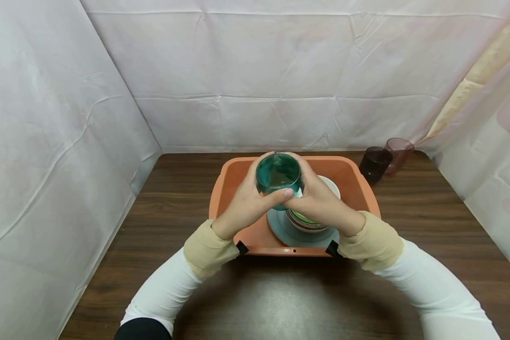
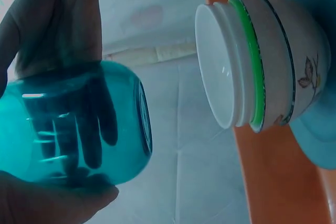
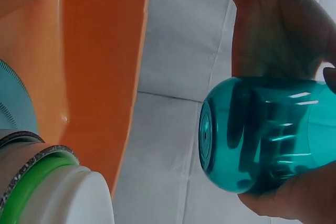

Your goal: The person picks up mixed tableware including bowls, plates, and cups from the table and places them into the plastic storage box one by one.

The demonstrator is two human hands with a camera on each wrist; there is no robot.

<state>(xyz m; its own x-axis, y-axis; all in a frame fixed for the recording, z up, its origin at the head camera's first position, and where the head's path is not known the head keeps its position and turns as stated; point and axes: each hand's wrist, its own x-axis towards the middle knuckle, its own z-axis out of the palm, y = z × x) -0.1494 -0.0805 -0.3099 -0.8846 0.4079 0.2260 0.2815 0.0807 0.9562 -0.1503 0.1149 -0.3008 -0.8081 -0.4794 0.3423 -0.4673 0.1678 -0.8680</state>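
Between both hands, above an orange basin, is a teal see-through glass. My left hand grips it from the left, and my right hand grips it from the right, the thumbs meeting at the near side. In the left wrist view the glass shows fingers through its wall. The right wrist view shows the rounded base of the glass. Below and to the right, a stack of bowls, one with a green rim, stands on a blue-grey plate inside the basin.
The orange basin sits on a dark wooden table. At the back right stand a dark glass and a pinkish see-through glass. White sheeting hangs behind and at both sides.
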